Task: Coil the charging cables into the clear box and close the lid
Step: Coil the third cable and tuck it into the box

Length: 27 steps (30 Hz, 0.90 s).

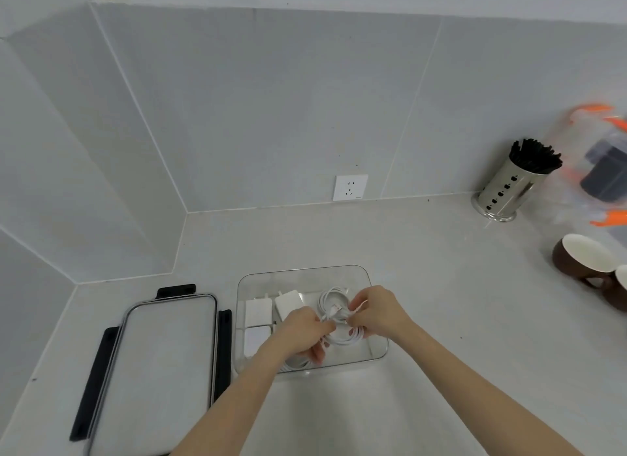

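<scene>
I see both hands down inside the clear rectangular plastic box [359,275], which sits open on the pale grey countertop [441,303]. My left hand [300,333] has its fingers curled round a loop of white charging cable [334,308], and more of that cable trails out under the hand toward the box's near edge. My right hand [380,314] pinches the same cable bundle from the other side, fingers closed on the strands; the two hands almost meet over the coil. The coil lies in the right half of the box, inside its walls.

In the left half of the box I count three white power adapters [287,302], lying side by side and close to the left hand. The box's far rim and right rim are unobstructed.

The clear lid with black latches [163,364] lies flat on the counter just beside the box's left wall, its near end running off the bottom of the view.

A white wall socket [350,187] sits low on the grey tiled wall behind the box. Well to the right stand a perforated steel holder full of black sticks [509,191], a blurred clear container with orange clips [600,170], and brown cups with white insides [583,260]. Between these and the box the counter lies open.
</scene>
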### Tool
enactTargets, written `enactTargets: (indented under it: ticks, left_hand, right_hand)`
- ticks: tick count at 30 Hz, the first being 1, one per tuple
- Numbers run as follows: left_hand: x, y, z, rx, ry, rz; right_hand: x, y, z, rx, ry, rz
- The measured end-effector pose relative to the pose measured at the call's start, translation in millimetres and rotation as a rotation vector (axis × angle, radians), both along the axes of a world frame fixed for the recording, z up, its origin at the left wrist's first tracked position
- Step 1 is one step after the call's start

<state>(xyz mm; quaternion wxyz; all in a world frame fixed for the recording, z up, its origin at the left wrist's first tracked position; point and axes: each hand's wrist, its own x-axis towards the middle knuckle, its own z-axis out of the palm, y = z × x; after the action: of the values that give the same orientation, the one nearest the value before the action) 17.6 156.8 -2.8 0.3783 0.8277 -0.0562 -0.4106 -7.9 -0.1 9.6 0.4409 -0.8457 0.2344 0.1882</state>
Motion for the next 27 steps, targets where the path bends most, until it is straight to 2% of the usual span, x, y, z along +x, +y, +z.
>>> enactTargets:
  ticks: [2,4,6,11,17,27]
  left_hand:
    - [-0.2,-8.8,-6.8,-0.008,0.112,0.056]
    - [1.0,-14.4,-11.1,0.021,0.149,0.083]
    - [2.7,-16.4,-15.7,0.029,0.134,0.082]
    - [8.9,-16.0,-29.2,0.154,-0.113,-0.027]
    - [7.7,-14.4,-42.5,0.182,-0.185,-0.022]
    - [4.6,-11.2,-47.0,0.116,-0.203,-0.009]
  right_hand:
    - [3.6,2.9,-7.3,-0.216,0.013,0.152]
    - [7.7,5.0,-14.3,-0.322,0.016,0.245]
    - [10.4,6.1,-21.0,-0.342,0.033,0.290]
    - [16.1,6.9,-39.9,-0.389,0.075,0.356]
    - [14.2,18.2,-46.4,-0.547,0.143,0.460]
    - [7.7,22.7,-44.9,-0.663,0.093,0.514]
